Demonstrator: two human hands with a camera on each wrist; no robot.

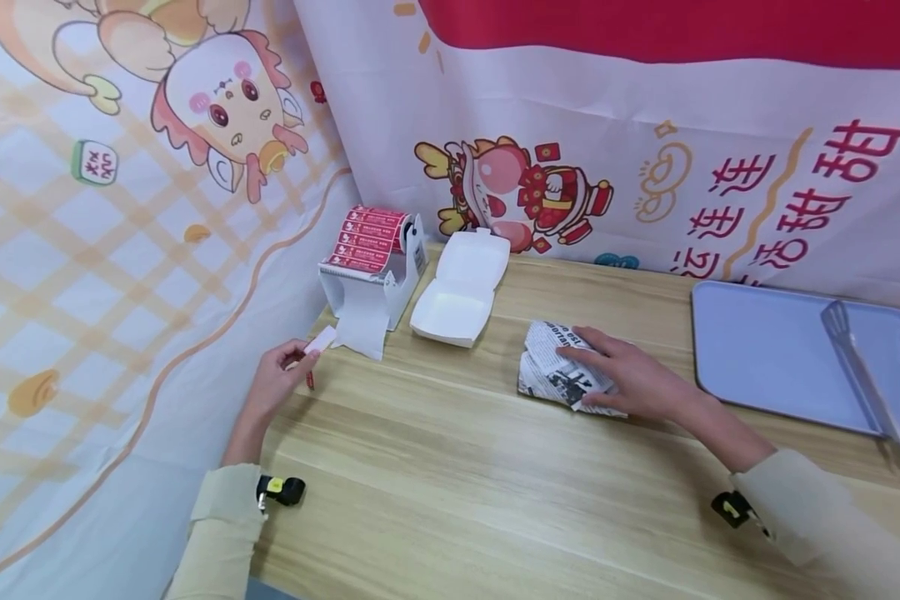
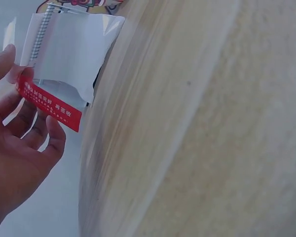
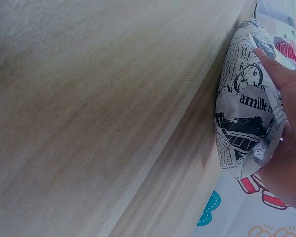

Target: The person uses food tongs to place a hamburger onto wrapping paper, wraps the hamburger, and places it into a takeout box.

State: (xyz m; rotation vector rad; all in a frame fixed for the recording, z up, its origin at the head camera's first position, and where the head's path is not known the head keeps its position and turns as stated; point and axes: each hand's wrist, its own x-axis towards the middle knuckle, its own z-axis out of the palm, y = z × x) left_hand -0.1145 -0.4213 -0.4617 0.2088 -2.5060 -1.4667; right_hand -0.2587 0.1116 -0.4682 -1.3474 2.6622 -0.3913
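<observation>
Left hand (image 1: 279, 375): thumb and fingertips pinch a narrow red adhesive label with white print (image 2: 52, 103) at one end. The other end hangs free, probably to keep finger contact with the adhesive small. Right hand (image 1: 637, 377): fingers lie spread over the top of a flattened bundle wrapped in black-and-white newspaper-print paper (image 1: 558, 367), apparently to steady it and keep the folds down. Whether any fingertip hooks beneath the bundle cannot be told. The bundle rests on the light wood-grain table (image 1: 435, 492), between the white box and the tray.

Just beyond the left hand stands a white label dispenser (image 1: 412, 265), carrying a roll of red printed labels (image 1: 367, 237); pale backing paper (image 1: 363, 321) trails from its front, within short reach. Right of it, an open white clamshell box (image 1: 457, 308) lies with its lid folded back, leaving the interior accessible. At far right, grey tongs (image 1: 840, 325) rest on a blue-grey rectangular tray (image 1: 765, 350), apart from the bundle.
</observation>
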